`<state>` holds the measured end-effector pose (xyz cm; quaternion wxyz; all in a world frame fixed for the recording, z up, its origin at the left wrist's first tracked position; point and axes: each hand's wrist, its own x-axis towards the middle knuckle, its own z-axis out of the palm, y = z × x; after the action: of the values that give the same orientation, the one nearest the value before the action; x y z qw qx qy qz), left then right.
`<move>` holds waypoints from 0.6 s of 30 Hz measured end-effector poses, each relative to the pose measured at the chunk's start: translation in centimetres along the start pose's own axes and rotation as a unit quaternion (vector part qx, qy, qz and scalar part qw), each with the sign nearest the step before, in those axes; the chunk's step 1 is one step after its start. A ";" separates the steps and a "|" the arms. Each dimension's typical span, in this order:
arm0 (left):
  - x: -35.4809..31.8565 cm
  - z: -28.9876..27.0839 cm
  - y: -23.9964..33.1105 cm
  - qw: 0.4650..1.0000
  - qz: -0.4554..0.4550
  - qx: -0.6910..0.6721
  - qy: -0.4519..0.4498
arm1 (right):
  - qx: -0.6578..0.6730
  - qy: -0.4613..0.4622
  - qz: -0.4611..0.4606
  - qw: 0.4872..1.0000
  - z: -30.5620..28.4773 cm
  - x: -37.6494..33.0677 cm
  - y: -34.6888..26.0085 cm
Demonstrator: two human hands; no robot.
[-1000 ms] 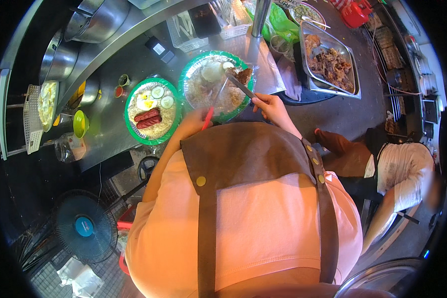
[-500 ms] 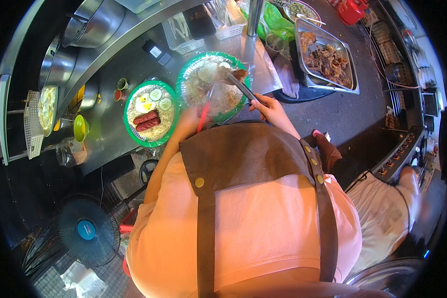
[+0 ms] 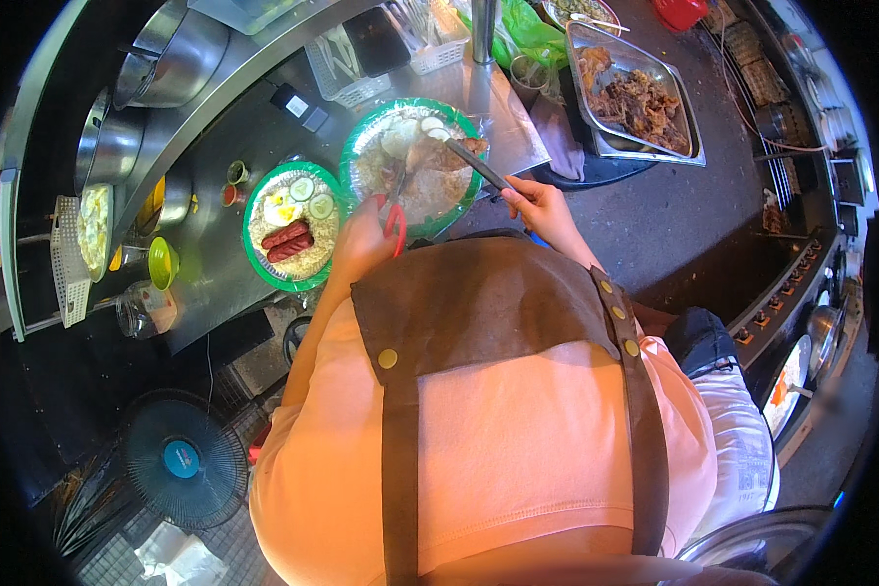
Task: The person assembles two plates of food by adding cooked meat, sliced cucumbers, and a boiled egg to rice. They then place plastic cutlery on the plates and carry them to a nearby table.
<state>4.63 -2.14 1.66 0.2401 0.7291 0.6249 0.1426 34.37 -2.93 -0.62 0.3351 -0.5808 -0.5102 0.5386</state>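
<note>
My left hand [image 3: 361, 241] is closed around the red handles of a pair of scissors [image 3: 397, 221], its blades over a green-rimmed plate [image 3: 348, 148] covered with clear film. In my right hand [image 3: 547, 209] is a pair of dark tongs [image 3: 479, 168]. Their tips grip a brown piece of meat [image 3: 473, 146] over the same plate, which bears rice, an egg and cucumber slices. Left of it, a second green-rimmed plate [image 3: 254, 250] carries rice, a fried egg [image 3: 281, 208], cucumber slices [image 3: 320, 205] and two red sausages [image 3: 288, 234].
A metal tray of cooked meat [image 3: 645, 105] stands at the far right. White cutlery baskets [image 3: 347, 90] and a dark box-like device [image 3: 298, 105] lie behind the plates. Farther left are a green bowl [image 3: 162, 262] and a clear jar [image 3: 145, 309]. Another person [image 3: 737, 439] is close on my right.
The tongs and the meat have come lower over the plate, and my right hand has shifted slightly right. The scissors have turned, with their red handles showing wider. The person on my right has moved.
</note>
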 end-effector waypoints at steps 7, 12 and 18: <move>0.3 -0.5 1.2 0.983 -0.069 -0.030 -0.166 | -0.012 0.008 -0.019 1.000 -0.9 -0.8 0.3; 0.0 0.6 0.5 0.978 -0.018 -0.135 -0.158 | -0.017 -0.047 0.042 0.998 -2.4 -0.3 0.2; 1.8 3.2 -2.9 0.971 -0.028 -0.129 -0.202 | -0.098 -0.095 0.015 0.991 -2.0 0.4 1.7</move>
<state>4.13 -0.65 -2.73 0.4570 0.6882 0.5598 0.0647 36.68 -2.63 -1.90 0.2184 -0.5645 -0.5813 0.5439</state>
